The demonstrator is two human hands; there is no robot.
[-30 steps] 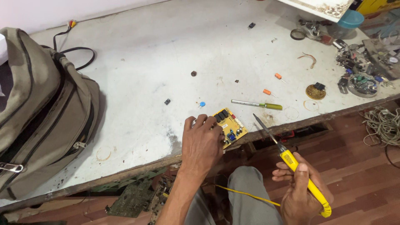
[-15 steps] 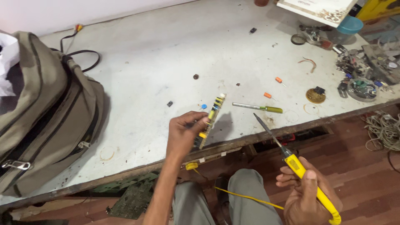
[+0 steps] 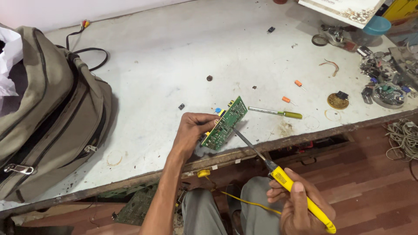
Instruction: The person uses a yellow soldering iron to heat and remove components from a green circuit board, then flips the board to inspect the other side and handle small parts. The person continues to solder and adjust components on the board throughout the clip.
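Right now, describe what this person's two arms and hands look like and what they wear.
Both are bare: no gloves, sleeves, rings or watch show. The left hand leads to a lean bare forearm. Of the right hand only the hand and wrist show. Grey trousers cover the knees.

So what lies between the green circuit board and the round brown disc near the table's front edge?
In the head view, a yellow-handled screwdriver lies on the table between the circuit board and the brown disc, with a small orange component just behind it.

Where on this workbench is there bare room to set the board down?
Widest free patch: the bench top between the backpack and the screwdriver, behind the circuit board in the left hand. The right end by the parts pile is crowded.
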